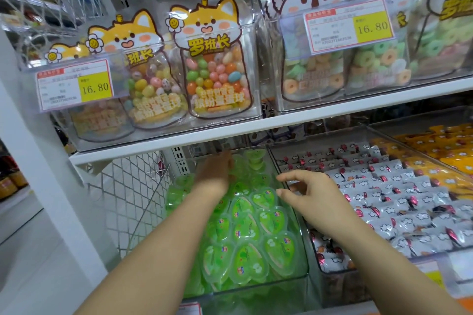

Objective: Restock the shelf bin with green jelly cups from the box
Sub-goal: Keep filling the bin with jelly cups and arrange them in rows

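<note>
Clear shelf bin, front wall nearest you: green jelly cups lie packed inside, heaped toward the back. Your right hand hovers over the bin's right wall, grip released, fingers loosely spread, holding nothing. Your left hand reaches deep under the upper shelf onto the rear cups; fingers hidden, grip can't be told. Step reads as settling stock. Next move likely needs the box, not in view.

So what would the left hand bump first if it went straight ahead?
Probably the jelly cups piled at the back of the bin. The left hand points in under the shelf, right over them, though depth is hard to judge.
</note>
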